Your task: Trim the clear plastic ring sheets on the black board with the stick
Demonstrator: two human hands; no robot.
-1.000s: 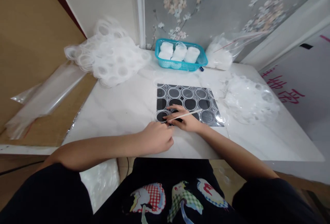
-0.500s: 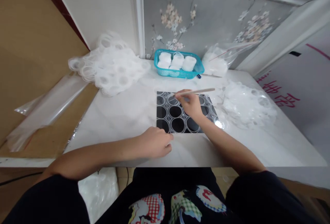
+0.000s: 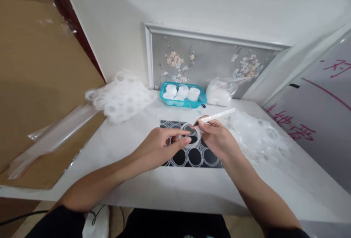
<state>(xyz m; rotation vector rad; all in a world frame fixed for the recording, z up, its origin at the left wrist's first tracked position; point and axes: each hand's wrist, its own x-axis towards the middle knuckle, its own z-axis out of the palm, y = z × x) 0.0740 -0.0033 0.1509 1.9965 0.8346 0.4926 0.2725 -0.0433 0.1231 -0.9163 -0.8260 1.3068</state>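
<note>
I record a white table [image 3: 170, 192] before a floral panel [image 3: 208, 62], a pale ring [image 3: 199, 136] above a dark sheet [image 3: 195, 157] between the right hand [image 3: 219, 137], clamped on a white stick [image 3: 218, 114], and the left hand [image 3: 159, 144], finger and thumb parted.

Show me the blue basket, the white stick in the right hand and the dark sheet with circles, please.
Blue basket [image 3: 188, 104]: head view, on its front wall.
White stick [image 3: 218, 115]: head view, midway along its visible length.
Dark sheet [image 3: 195, 157]: head view, on a black circle near its front edge.
</note>
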